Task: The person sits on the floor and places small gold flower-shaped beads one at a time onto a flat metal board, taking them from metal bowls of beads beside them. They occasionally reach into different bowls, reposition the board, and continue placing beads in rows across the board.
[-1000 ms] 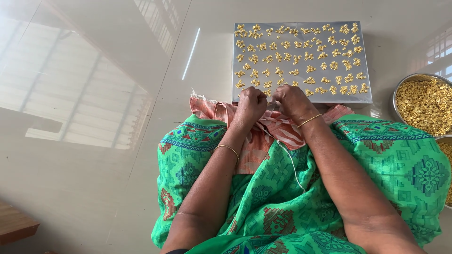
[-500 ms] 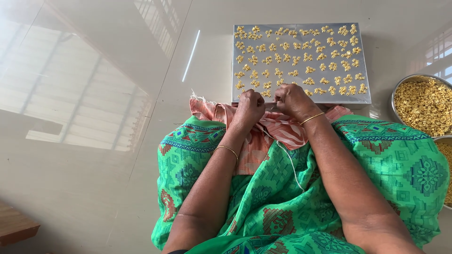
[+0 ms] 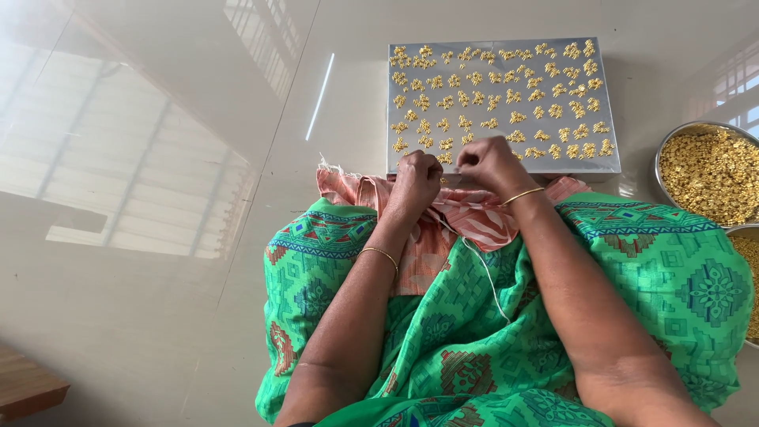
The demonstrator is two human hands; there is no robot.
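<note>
My left hand [image 3: 415, 182] and my right hand [image 3: 490, 162] meet fingertip to fingertip at the near edge of a flat steel tray [image 3: 609, 162]. Both hands are pinched shut. A small golden piece [image 3: 443, 180] shows between them at the left fingertips. A thin white thread [image 3: 484, 273] trails from under the right hand down over my lap. Rows of small golden pieces [image 3: 506, 95] cover the tray. An orange patterned cloth [image 3: 466, 217] lies under my hands on my green patterned sari [image 3: 680, 277]. Each wrist carries a thin gold bangle.
Two steel bowls stand at the right: one [image 3: 711, 170] is full of golden bits, and another bowl [image 3: 747, 269] is cut off by the frame edge. Glossy pale floor tiles [image 3: 158, 158] spread to the left. A wooden corner [image 3: 24, 387] shows at the bottom left.
Both hands stay at the tray's near edge, with only slight finger movement. The tray and bowls have not moved.
</note>
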